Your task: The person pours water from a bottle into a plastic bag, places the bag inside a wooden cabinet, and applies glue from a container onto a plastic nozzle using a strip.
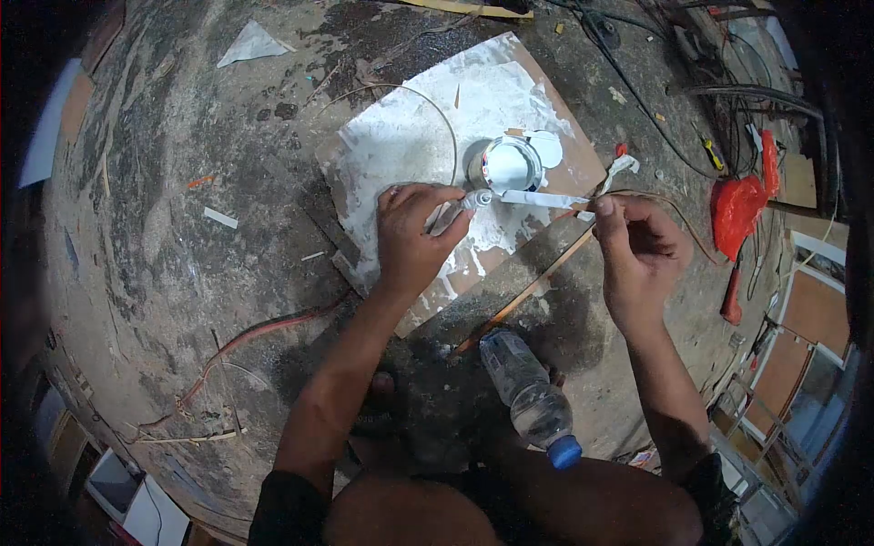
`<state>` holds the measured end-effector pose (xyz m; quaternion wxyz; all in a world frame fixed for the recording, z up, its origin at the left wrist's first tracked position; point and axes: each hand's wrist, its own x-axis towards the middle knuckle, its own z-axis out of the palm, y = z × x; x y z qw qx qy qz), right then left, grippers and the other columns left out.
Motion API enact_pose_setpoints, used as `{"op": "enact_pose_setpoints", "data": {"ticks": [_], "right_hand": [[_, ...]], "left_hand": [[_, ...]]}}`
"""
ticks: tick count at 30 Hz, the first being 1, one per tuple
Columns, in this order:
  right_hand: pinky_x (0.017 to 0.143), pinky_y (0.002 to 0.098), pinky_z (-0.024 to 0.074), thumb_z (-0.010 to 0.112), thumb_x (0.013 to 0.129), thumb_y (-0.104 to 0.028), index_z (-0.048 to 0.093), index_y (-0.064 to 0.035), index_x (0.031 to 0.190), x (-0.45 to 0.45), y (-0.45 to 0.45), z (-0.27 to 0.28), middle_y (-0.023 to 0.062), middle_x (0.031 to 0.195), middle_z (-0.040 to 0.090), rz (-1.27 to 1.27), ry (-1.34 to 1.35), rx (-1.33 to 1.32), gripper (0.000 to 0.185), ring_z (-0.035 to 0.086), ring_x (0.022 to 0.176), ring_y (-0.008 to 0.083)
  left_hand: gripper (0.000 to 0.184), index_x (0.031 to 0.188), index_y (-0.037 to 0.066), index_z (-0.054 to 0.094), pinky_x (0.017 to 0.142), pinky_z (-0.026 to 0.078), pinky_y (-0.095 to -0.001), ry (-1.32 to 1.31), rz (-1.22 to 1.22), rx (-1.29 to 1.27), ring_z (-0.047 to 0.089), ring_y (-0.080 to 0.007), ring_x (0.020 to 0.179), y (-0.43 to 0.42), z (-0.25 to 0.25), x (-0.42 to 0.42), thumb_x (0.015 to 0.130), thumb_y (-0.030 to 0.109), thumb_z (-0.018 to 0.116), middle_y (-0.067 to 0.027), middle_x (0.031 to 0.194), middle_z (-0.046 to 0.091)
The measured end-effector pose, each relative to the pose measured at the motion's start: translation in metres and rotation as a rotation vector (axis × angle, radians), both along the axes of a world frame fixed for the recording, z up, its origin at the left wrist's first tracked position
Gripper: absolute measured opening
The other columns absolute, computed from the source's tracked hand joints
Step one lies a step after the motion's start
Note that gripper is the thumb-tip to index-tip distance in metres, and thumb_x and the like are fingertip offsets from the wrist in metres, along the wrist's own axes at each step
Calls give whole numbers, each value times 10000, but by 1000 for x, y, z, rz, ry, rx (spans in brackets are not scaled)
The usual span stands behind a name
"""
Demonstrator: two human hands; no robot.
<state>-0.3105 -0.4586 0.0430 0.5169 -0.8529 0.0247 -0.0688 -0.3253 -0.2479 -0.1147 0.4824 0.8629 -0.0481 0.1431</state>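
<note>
My left hand [417, 232] is closed around a small clear bottle [473, 201], its neck facing up and to the right. My right hand [645, 255] pinches a flat stick [544, 198] smeared with white. The stick's tip lies close to the bottle's neck; whether they touch I cannot tell. Just beyond them stands an opened can [510, 167] of white paint-like stuff, with its lid bent back. The can rests on a board [401, 150] covered in white smears.
A water bottle [533, 391] with a blue cap lies near my knees. Beside it is a thin wooden strip [537, 284]. A red plastic bag [739, 214], a screwdriver [712, 155] and black cables [628, 100] lie at the right. Scraps and a reddish strap [264, 328] lie on the stained floor.
</note>
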Motion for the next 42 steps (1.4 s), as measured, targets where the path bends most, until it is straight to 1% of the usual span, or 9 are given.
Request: {"op": "enact_pose_setpoints", "data": {"ticks": [14, 19, 22, 25, 28, 37, 40, 42], "right_hand": [[679, 242, 500, 770, 901, -83, 748, 26, 886, -2, 2, 4, 64, 794, 733, 1, -7, -108, 112, 645, 720, 93], [677, 245, 498, 771, 888, -48, 743, 41, 890, -2, 2, 2, 76, 806, 737, 53, -91, -114, 94, 649, 729, 96], [675, 248, 498, 768, 878, -22, 740, 46, 891, 0, -2, -6, 87, 805, 735, 96, -170, -132, 75, 653, 724, 107], [675, 252, 499, 765, 870, -8, 738, 46, 886, 1, -4, -7, 96, 807, 735, 133, -211, -159, 63, 658, 717, 121], [677, 257, 504, 768, 861, -3, 734, 45, 878, -1, -3, -5, 100, 806, 735, 126, -208, -183, 61, 661, 713, 128], [645, 268, 513, 774, 833, 15, 725, 37, 857, 1, -3, -5, 113, 781, 730, 207, -284, -269, 58, 675, 681, 153], [632, 270, 515, 776, 829, 17, 722, 32, 840, 1, -2, -5, 112, 778, 729, 229, -297, -279, 57, 682, 673, 165], [625, 271, 516, 777, 825, 18, 719, 29, 829, 1, 0, -5, 110, 771, 726, 236, -307, -289, 59, 686, 670, 174]], "left_hand": [[304, 1015, 148, 730, 962, 404, -405, 4, -17, -1, 659, -240, 997, 0, -2, 0, 741, 123, 858, -30, 1020, 741], [301, 1017, 153, 729, 976, 398, -407, -1, -17, 4, 656, -243, 1006, 0, -1, 0, 744, 132, 856, -29, 1040, 739], [244, 989, 149, 723, 951, 402, -414, -31, 0, 11, 664, -228, 960, 0, 2, 2, 771, 170, 829, -18, 949, 734], [248, 991, 152, 723, 952, 402, -415, -29, 4, 6, 667, -228, 961, -1, 3, 1, 768, 170, 831, -17, 955, 736], [315, 1017, 151, 723, 968, 401, -401, -14, -20, 1, 660, -237, 990, 1, 0, 0, 733, 126, 859, -24, 1030, 742], [319, 1011, 150, 717, 964, 403, -400, -28, -20, -9, 667, -236, 992, 1, -3, 1, 728, 111, 860, -24, 1022, 745], [265, 1006, 153, 720, 957, 401, -411, -40, -7, 6, 675, -222, 960, 0, 0, 2, 763, 150, 825, -15, 964, 741], [306, 1015, 151, 720, 965, 405, -406, -29, -11, -2, 669, -236, 988, 0, 0, 1, 738, 127, 846, -27, 1004, 744]]}}
